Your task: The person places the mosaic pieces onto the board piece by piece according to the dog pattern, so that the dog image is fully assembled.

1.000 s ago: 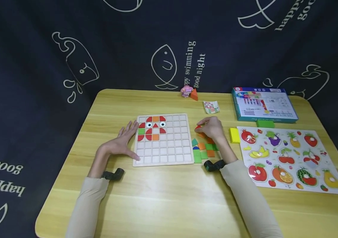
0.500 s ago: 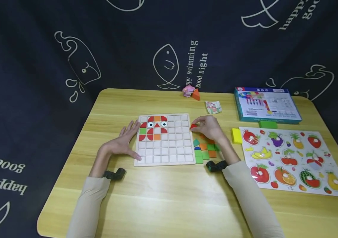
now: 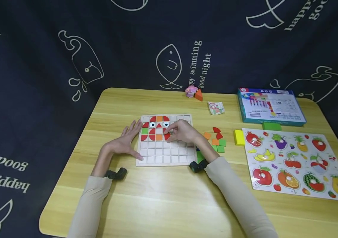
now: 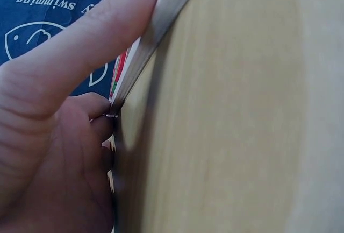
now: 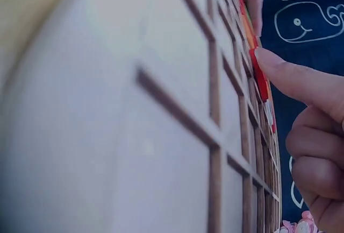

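Left hand (image 3: 123, 141) splayed wide along the left edge of the board (image 3: 170, 160). Placed tiles (image 3: 159, 137) fill upper-left cells; lower rows bare. Right hand (image 3: 184, 131) pinches red piece (image 3: 167, 136) at pattern's lower right. Loose tiles (image 3: 215, 142) left, right of board.

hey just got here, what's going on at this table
A person is working on a grid board with coloured pieces. The right hand pinches a red piece at the board, just right of an orange square. The left hand is spread along the board's left edge. Two eye tiles and other coloured pieces already sit on the board's far part, while the near rows show none. More loose pieces lie to its right.
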Available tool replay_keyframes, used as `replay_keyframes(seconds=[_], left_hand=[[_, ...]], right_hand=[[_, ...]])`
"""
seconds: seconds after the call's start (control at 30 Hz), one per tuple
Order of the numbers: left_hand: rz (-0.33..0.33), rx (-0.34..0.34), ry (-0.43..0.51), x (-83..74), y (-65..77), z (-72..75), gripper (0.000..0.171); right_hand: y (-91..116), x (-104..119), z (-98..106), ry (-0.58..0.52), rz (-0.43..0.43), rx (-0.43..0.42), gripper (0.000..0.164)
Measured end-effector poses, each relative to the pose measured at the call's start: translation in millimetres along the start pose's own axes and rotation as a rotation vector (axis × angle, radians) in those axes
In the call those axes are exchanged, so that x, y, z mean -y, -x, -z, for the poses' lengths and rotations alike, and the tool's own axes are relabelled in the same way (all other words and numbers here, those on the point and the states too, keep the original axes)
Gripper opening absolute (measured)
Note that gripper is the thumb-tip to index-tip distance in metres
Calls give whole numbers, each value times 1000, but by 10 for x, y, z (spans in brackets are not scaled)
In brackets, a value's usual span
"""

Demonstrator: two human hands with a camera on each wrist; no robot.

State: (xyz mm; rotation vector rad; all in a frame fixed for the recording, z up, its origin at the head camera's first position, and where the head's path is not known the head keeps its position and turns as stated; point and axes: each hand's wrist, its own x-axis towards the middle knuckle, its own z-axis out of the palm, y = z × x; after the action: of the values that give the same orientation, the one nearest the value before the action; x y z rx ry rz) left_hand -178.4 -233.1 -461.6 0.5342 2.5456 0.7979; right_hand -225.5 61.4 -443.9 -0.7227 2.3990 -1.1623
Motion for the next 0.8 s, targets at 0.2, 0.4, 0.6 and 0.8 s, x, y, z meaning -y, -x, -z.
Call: replay_keyframes(seconds=[0.2,0.4,0.6,0.8], left_hand=[[10,-7,-3,-6,10,7,142],[0,-4,2,-24,9,3,141],[10,-9,-2,-17,12,0,141],[16,-6,-5,-19,7,-4,140]], right_hand=[[-35,-30,-7,-35,1,-24,17],[-48,-37,-34,-74,-53,-64,18],[-24,-39,-52,-68,-44,-30,23],[107,-67,43,-56,-3,45,35]])
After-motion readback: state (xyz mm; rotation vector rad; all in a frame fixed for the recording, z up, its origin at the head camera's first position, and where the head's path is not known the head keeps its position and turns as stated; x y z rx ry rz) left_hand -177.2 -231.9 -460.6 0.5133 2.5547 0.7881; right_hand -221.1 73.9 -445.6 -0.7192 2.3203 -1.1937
